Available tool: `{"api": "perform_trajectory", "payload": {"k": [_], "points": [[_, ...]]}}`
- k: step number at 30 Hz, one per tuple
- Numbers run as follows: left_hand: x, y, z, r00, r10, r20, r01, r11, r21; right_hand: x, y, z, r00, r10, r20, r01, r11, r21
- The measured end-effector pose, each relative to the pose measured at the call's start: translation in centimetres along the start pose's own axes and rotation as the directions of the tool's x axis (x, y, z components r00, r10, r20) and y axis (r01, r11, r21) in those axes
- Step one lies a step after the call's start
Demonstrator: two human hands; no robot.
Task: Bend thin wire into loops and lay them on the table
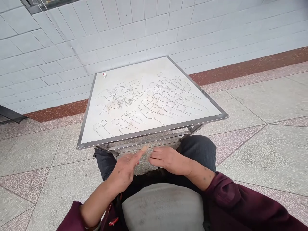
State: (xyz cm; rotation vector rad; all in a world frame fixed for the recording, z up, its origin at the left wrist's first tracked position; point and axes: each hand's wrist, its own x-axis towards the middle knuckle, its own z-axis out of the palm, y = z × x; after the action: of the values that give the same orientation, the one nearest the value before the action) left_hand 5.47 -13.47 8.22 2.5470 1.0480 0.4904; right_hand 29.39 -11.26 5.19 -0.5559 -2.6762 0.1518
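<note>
the looped wires [166, 93] are thin and dark, each a rounded loop with a slender tail; they overlap too much to count, though two loops lie a little apart at the near left. most have their loop toward the far left and their tail toward the near right, so the long axis runs diagonally. they lie on the right and near parts of one white table [141, 68]. beside them is one tangle of bent wires [125, 96], angular and pointing in mixed directions. one small red-and-white item [104, 75] sits at the far left corner.

two hands are just before the near edge, apart from each other. the left hand [125, 168] has its thumb stretched out; the right hand [167, 158] has curled fingers. whether either pinches anything, i cannot tell.
</note>
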Motion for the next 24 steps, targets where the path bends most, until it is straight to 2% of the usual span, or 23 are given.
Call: {"api": "perform_trajectory", "payload": {"k": [4, 7, 10, 14, 18, 24], "points": [[-0.2, -0.2, -0.4, 1.0, -0.021, 0.023, 0.021, 1.0, 0.004, -0.2, -0.5, -1.0, 0.997, 0.08, -0.011, -0.08, 0.997, 0.02], [0.1, 0.1, -0.6, 0.997, -0.072, 0.022, 0.072, 0.997, -0.019, 0.5, -1.3, -1.2, 0.973, 0.193, -0.129, -0.193, 0.981, 0.012], [0.6, 0.6, -0.7, 0.997, -0.074, 0.017, 0.075, 0.996, -0.041, 1.4, -1.9, -0.5, 0.953, 0.203, -0.224, -0.207, 0.978, 0.004], [1.0, 1.1, -0.8, 0.999, -0.05, 0.0, 0.05, 0.997, -0.054, 1.8, -2.3, 1.0, 0.952, 0.205, -0.229, -0.214, 0.977, -0.015], [0.9, 1.2, -0.9, 0.996, -0.092, -0.003, 0.092, 0.991, -0.099, 1.3, -2.7, 1.7, 0.953, 0.2, -0.226, -0.216, 0.975, -0.047], [0.6, 1.2, -1.2, 0.994, -0.108, -0.032, 0.102, 0.983, -0.152, 0.7, -3.2, 2.3, 0.932, 0.287, -0.223, -0.303, 0.952, -0.04]]}}
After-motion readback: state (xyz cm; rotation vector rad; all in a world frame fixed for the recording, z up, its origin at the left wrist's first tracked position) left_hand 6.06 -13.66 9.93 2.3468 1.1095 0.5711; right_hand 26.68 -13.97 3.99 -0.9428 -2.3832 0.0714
